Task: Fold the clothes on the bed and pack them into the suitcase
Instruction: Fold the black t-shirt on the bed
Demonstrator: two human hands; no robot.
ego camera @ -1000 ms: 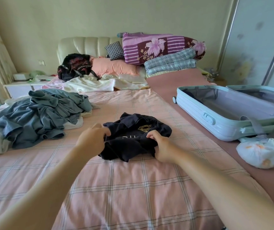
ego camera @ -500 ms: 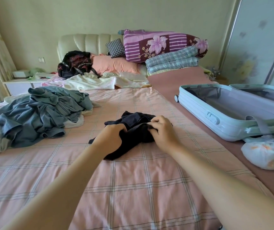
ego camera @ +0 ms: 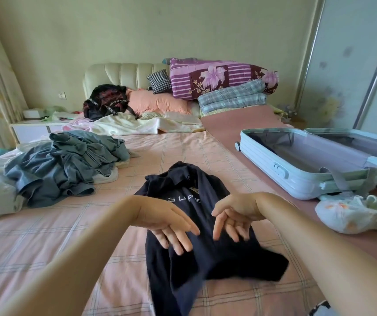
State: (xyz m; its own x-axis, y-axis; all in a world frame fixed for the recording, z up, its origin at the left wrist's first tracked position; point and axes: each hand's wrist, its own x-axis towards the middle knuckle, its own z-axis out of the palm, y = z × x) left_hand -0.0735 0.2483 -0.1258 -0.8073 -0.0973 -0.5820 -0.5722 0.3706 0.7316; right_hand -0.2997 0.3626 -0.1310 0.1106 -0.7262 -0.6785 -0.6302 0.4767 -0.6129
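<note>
Both hands are empty above the navy T-shirt (ego camera: 202, 258): your left hand (ego camera: 169, 222) and your right hand (ego camera: 235, 215) have straight, spread fingers pointing down at the cloth. Whether the tips touch it cannot be told. The shirt lies lengthwise on the pink checked bed (ego camera: 46, 247), collar away from you and lettering up. The open pale-blue suitcase (ego camera: 274, 165) sits to its right, and a heap of grey-blue clothes (ego camera: 64, 163) lies to its left.

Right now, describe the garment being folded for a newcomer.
On the pink checked bed, left of the open pale-blue suitcase, lies a navy T-shirt. Unlike the crumpled grey-blue clothes pile further left, it is spread out and bears white lettering.
</note>
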